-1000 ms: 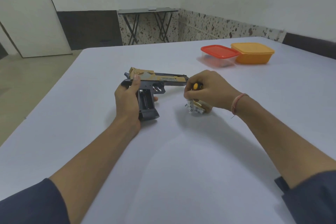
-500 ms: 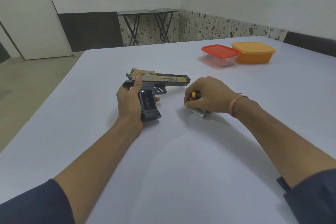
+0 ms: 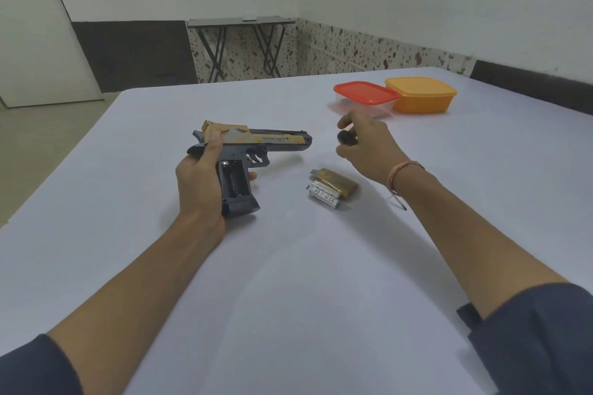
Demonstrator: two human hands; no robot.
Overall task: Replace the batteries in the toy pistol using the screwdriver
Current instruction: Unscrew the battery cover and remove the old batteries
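Note:
The toy pistol (image 3: 272, 141), dark grey with a gold slide, lies on its side on the white table (image 3: 288, 266), barrel pointing right. My left hand (image 3: 199, 179) grips its handle, thumb on the rear of the slide. The battery compartment (image 3: 234, 181) in the handle is uncovered and looks empty. Two white batteries (image 3: 323, 197) lie side by side right of the pistol, touching the gold compartment cover (image 3: 341, 184). My right hand (image 3: 365, 146) hovers beyond them, fingers closed on the screwdriver (image 3: 346, 138), of which only the dark handle end shows.
A clear box with a red lid (image 3: 365, 96) and an orange box (image 3: 420, 94) stand together at the far right of the table. A folding table (image 3: 240, 22) stands against the back wall. The table's left edge runs diagonally at the left.
My right hand has lifted off the batteries and moved up and away with the screwdriver, uncovering the batteries and the gold cover. The left hand keeps its hold on the pistol.

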